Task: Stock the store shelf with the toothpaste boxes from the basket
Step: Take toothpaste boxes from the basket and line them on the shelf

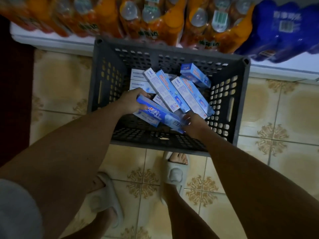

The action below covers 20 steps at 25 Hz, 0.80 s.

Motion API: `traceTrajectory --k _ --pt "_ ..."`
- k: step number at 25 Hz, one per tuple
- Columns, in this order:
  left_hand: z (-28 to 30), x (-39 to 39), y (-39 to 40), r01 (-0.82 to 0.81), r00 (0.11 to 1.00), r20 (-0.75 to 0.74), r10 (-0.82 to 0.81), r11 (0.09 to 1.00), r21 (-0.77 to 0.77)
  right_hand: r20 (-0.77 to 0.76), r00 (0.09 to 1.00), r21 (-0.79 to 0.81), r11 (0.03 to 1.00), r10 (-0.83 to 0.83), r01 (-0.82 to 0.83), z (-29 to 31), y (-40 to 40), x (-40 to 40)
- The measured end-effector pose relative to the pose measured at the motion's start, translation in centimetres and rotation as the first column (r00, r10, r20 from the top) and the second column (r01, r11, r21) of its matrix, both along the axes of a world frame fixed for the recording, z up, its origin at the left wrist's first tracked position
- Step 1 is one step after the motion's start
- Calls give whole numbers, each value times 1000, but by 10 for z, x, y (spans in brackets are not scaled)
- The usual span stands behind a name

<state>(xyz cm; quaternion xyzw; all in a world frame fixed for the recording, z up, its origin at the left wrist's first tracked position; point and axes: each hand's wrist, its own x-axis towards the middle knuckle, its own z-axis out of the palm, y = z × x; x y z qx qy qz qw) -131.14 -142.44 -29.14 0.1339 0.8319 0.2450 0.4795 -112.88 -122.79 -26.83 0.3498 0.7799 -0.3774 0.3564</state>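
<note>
Blue toothpaste box [159, 117] between both hands' fingers [143, 106]

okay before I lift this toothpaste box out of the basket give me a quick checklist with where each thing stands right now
1. Left hand grips one end of the blue toothpaste box: ok.
2. Right hand on the other end: touching, firm grip cannot tell.
3. Box free of the other boxes: cannot tell.
4. Basket flat on the floor: ok.
5. Free shelf spot: cannot tell; only orange bottle packs and a blue pack show.
</note>
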Motion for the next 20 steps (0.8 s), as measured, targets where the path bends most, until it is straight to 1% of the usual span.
traceTrajectory --k 1,2,4,5,6,8,9,10,11,12,13,17,18,20 --pt "24 -1 -1 -66 997 49 65 998 18 -6 995 -74 992 -104 103 19 2 -1" --pt "47 -1 -1 -123 989 87 120 992 33 -15 974 -151 963 -228 223 39 4 -3" --pt "99 -2 -4 -269 954 154 258 961 57 -9 882 -312 839 -471 445 88 7 -9" --pt "122 -4 -5 -380 913 194 360 922 74 10 836 -384 770 -549 510 112 8 -13" --pt "146 -5 -5 -500 852 239 466 859 109 28 810 -436 722 -586 537 136 8 -16" --pt "199 -8 -2 -719 686 335 646 672 177 76 793 -522 653 -604 548 182 7 -25" --pt "227 -10 1 -795 601 372 707 578 184 114 786 -552 619 -607 558 205 6 -28" --pt "256 -12 3 -843 534 397 747 505 183 134 785 -576 597 -605 558 228 4 -31" --pt "286 -16 6 -867 497 410 765 463 187 127 786 -598 585 -605 548 253 3 -35" --pt "316 -20 5 -868 495 407 767 456 195 105 779 -613 577 -618 540 276 4 -38" --pt "352 -25 3 -858 512 413 753 474 198 70 772 -625 575 -632 528 307 4 -41" --pt "473 -48 -19 -755 637 458 620 624 204 -74 728 -643 591 -681 487 416 13 -60" --pt "502 -53 -27 -729 662 470 584 649 220 -104 719 -638 601 -687 481 444 15 -66" --pt "548 -64 -41 -684 705 475 526 680 262 -161 731 -640 634 -663 434 498 14 -81"
